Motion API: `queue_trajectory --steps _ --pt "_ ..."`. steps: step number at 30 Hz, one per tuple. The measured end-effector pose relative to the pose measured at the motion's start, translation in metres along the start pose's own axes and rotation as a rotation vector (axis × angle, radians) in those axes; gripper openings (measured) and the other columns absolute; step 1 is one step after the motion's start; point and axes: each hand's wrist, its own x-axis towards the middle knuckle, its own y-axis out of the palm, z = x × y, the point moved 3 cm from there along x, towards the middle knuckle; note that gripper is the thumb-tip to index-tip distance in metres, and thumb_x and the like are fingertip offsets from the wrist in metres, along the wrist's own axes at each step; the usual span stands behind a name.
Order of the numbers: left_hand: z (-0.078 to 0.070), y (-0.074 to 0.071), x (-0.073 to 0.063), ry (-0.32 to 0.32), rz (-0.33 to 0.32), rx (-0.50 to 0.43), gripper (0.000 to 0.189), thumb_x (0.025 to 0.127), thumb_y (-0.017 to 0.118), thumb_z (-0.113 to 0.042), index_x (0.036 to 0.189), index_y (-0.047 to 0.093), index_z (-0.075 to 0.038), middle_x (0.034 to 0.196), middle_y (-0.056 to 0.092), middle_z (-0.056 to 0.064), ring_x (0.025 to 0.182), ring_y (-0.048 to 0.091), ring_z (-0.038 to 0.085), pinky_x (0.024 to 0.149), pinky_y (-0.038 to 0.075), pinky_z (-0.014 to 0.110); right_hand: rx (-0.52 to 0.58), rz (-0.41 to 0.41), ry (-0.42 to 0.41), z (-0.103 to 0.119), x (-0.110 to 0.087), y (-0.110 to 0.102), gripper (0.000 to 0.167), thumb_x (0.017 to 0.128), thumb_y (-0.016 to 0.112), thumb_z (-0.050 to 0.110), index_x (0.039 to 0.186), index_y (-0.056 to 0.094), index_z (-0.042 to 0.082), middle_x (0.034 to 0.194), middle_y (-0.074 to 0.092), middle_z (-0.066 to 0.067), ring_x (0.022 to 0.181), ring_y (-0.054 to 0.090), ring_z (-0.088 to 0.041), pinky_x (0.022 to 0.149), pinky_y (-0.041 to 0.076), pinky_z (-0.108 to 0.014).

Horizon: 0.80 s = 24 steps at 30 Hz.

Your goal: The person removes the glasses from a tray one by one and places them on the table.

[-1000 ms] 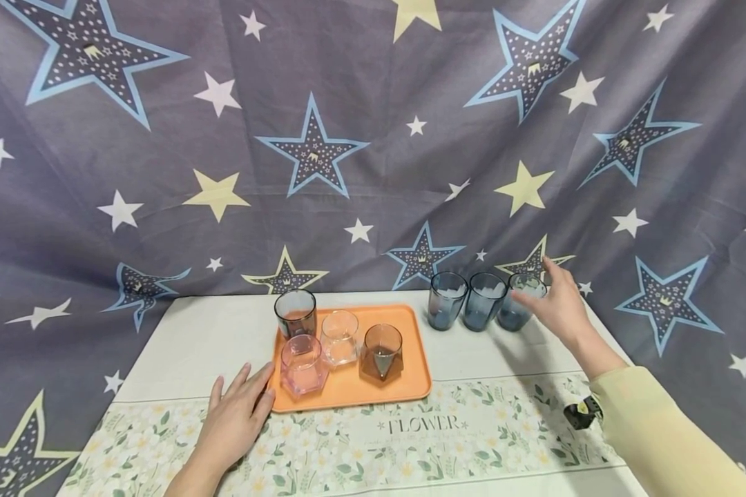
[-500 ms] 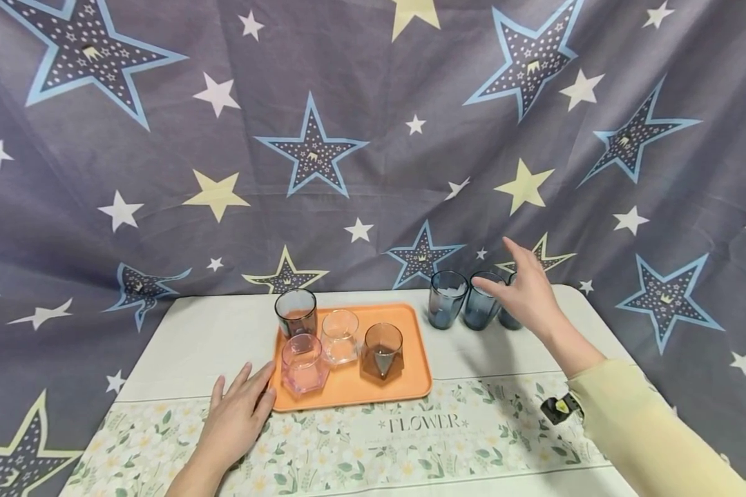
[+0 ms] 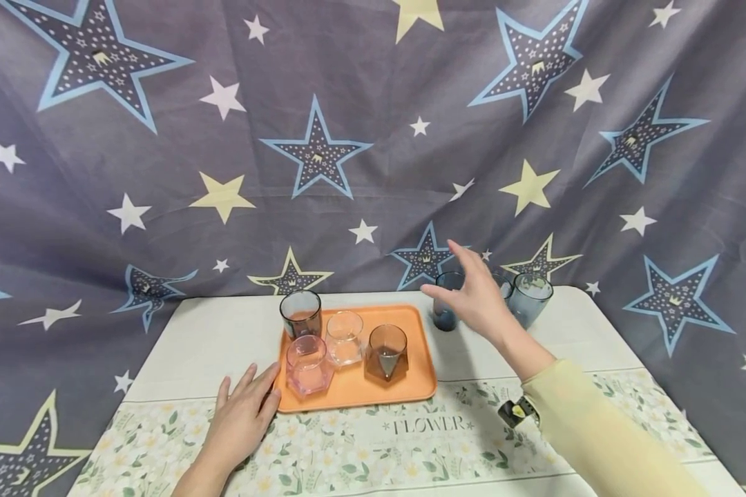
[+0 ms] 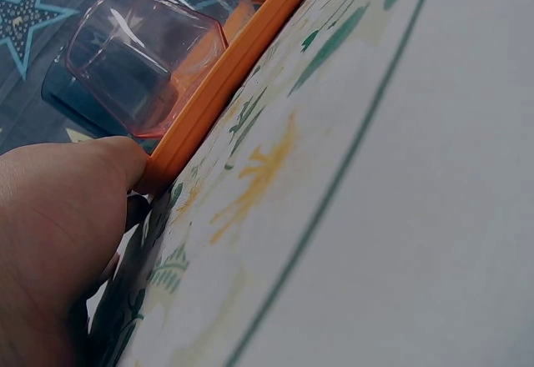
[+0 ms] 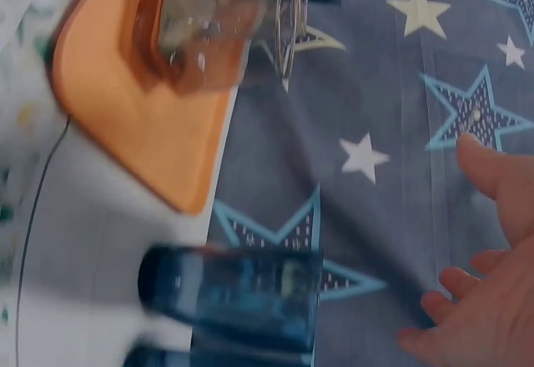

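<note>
My right hand [image 3: 475, 297] is raised by a row of blue glasses, thumb and fingers spread apart with nothing between them. The leftmost blue glass [image 3: 445, 319] is partly behind it, and the middle one is mostly hidden. At the right end a third blue glass [image 3: 530, 302] stands in full view. In the right wrist view the hand is apart from the nearest blue glass [image 5: 238, 294]. My left hand [image 3: 239, 417] rests with extended fingers at the left edge of an orange tray [image 3: 354, 399]; its thumb side touches the rim in the left wrist view.
On the tray stand a dark grey glass [image 3: 301, 316], a pink glass [image 3: 308, 373], a clear glass [image 3: 345, 342] and a brown glass [image 3: 387, 355]. A flower-printed cloth [image 3: 336, 452] covers the table. A starry curtain [image 3: 373, 186] hangs behind it.
My right hand has moved left along the row, from the rightmost blue glass to the leftmost. My left hand stays at the tray. The glasses have kept their places.
</note>
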Motion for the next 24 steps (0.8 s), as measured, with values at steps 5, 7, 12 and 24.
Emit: queue_trajectory --steps 5,7,12,24 --pt "-0.001 0.0 0.001 0.002 -0.01 0.001 0.055 0.117 0.057 -0.033 0.167 0.05 -0.009 0.165 0.054 0.015 0.162 0.032 0.047 0.129 0.0 0.075 0.037 0.028 -0.038 0.016 0.003 0.022 0.101 0.094 0.092 0.038 0.174 0.035 0.014 0.174 0.037 -0.02 0.161 0.033 -0.042 0.129 0.031 -0.065" --pt "-0.001 0.001 0.001 0.002 -0.008 0.001 0.055 0.118 0.057 -0.033 0.167 0.05 -0.01 0.166 0.054 0.014 0.162 0.032 0.047 0.129 0.0 0.075 0.047 0.046 -0.053 0.023 0.003 0.03 0.101 0.094 0.092 0.037 0.174 0.035 0.014 0.174 0.037 -0.019 0.161 0.034 -0.04 0.129 0.031 -0.064" --pt "-0.001 0.001 0.001 -0.001 -0.007 -0.002 0.056 0.118 0.056 -0.033 0.168 0.049 -0.01 0.166 0.053 0.014 0.162 0.031 0.047 0.129 0.0 0.075 0.09 0.089 -0.088 0.038 0.004 0.047 0.098 0.095 0.092 0.036 0.174 0.037 0.014 0.171 0.042 -0.016 0.157 0.042 -0.037 0.128 0.036 -0.059" --pt "-0.001 0.001 0.001 -0.009 0.002 0.002 0.055 0.118 0.056 -0.034 0.167 0.05 -0.01 0.166 0.053 0.014 0.162 0.031 0.047 0.128 0.001 0.076 0.184 0.144 -0.134 0.06 0.008 0.087 0.095 0.094 0.093 0.036 0.172 0.042 0.017 0.169 0.048 -0.008 0.157 0.044 -0.029 0.129 0.037 -0.053"
